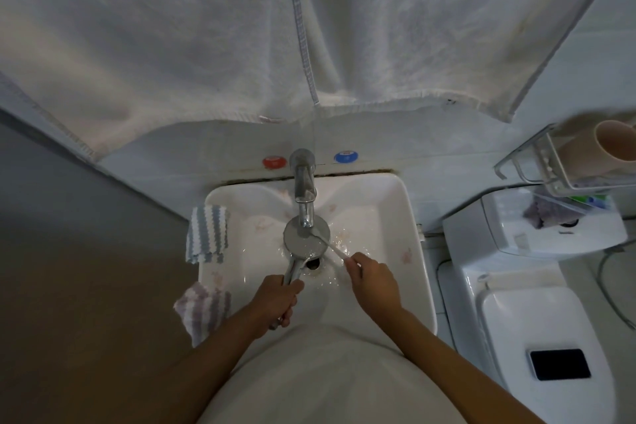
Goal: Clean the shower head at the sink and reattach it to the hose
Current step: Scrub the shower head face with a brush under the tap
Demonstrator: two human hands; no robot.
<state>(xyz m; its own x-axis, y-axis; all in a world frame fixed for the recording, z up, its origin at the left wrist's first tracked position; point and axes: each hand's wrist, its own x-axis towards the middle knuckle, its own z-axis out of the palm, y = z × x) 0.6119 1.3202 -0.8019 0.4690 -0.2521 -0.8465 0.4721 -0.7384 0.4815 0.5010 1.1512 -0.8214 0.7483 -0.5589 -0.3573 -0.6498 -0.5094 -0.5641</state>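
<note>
A chrome shower head lies face up over the white sink, right under the chrome tap, with water splashing around it. My left hand grips its handle near the sink's front. My right hand pinches a thin white toothbrush, whose head rests on the round spray face. The hose is not in view.
A blue-striped cloth hangs over the sink's left rim, a purple-striped one at the front left. Large white towels hang above. Red and blue tap knobs sit on the wall. A toilet with a phone stands right, below a wire shelf holding a cup.
</note>
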